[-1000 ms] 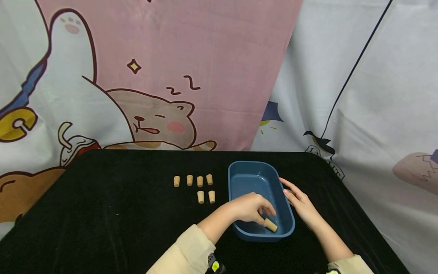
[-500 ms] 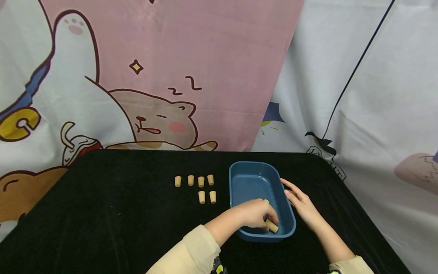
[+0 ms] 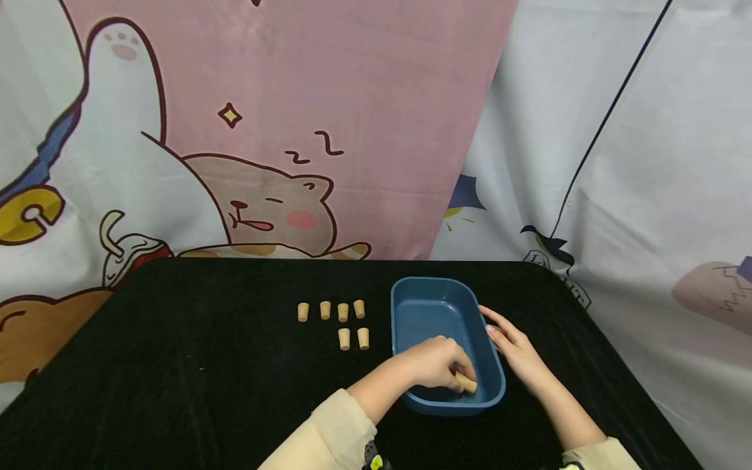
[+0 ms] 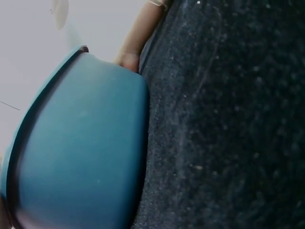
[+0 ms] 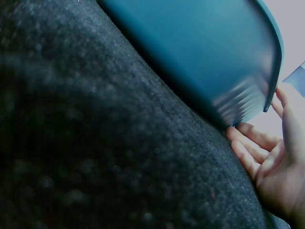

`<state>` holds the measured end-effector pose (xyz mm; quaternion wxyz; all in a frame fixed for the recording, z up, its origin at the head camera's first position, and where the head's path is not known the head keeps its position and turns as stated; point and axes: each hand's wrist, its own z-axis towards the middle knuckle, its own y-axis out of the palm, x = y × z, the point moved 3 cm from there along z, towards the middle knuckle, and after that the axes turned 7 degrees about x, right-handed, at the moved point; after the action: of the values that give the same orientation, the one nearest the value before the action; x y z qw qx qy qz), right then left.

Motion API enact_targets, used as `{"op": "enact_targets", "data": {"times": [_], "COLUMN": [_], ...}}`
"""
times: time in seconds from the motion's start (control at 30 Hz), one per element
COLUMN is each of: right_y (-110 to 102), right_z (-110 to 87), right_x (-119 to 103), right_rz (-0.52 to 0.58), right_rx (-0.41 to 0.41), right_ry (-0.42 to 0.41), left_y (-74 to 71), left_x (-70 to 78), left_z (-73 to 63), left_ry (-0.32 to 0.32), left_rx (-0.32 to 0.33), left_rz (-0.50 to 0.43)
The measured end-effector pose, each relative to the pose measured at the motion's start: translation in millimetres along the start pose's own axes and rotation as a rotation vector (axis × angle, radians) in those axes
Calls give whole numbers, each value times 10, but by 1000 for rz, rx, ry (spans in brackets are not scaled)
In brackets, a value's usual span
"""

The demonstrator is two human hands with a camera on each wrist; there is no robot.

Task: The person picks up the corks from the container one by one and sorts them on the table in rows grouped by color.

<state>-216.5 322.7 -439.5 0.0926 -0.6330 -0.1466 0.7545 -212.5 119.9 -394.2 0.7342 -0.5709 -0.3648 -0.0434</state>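
Note:
My left hand reaches over the near left rim of a blue rectangular plastic tub and pinches a cork stopper near the tub's front right corner. Part of the cork is hidden behind the fingers. Along the tub's right side, my right hand touches the rim and outer wall with extended fingers. In the right wrist view, the fingers of the right hand lie against the tub's lower edge. The left wrist view mostly holds the tub's outer wall.
Several tapered corks stand left of the tub, with two more corks in a nearer row. A black cloth covers the table. Behind it hangs a printed curtain.
The left hand's fingers have moved down and right and closed around the cork in the tub, which has shifted slightly. The right hand stays at the tub's side.

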Motion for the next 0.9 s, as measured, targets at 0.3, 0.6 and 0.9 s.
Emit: {"op": "enact_targets", "data": {"times": [0.3,0.6,0.9], "right_y": [6,10,-5], "right_z": [-1,13,15], "right_x": [-15,-1,24], "right_rz": [-17,-31,-23], "right_rx": [1,4,9], "right_ry": [15,1,3], "left_y": [-52,-164,-311], "left_x": [-12,12,59], "left_z": [-17,-92,-245], "left_ry": [4,50,10], "left_rx": [108,293,436], "left_rz": [-70,-132,-249]}}
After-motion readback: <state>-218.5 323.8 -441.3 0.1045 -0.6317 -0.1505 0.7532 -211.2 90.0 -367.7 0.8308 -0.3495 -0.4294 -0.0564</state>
